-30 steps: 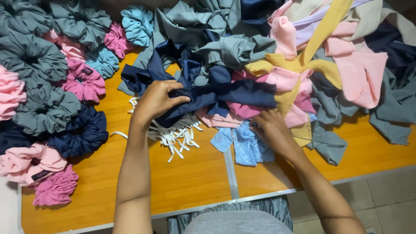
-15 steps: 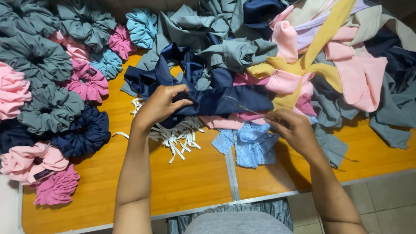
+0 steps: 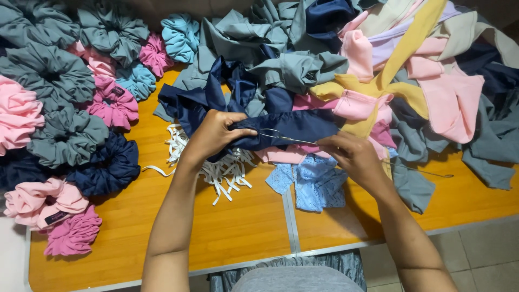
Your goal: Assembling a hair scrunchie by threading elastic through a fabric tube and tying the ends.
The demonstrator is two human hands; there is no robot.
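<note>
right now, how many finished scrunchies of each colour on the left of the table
grey scrunchies: 4
light pink scrunchies: 3 (one mostly hidden)
magenta scrunchies: 3
light blue scrunchies: 2
navy scrunchies: 2
total: 14

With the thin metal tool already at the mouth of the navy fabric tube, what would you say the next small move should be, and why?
Probably push the thin metal wire tool further into the navy fabric tube. The right hand pinches the tool's near end, its looped tip sits at the tube's opening, and the left hand grips the gathered fabric there, so it looks ready to feed through.
</note>
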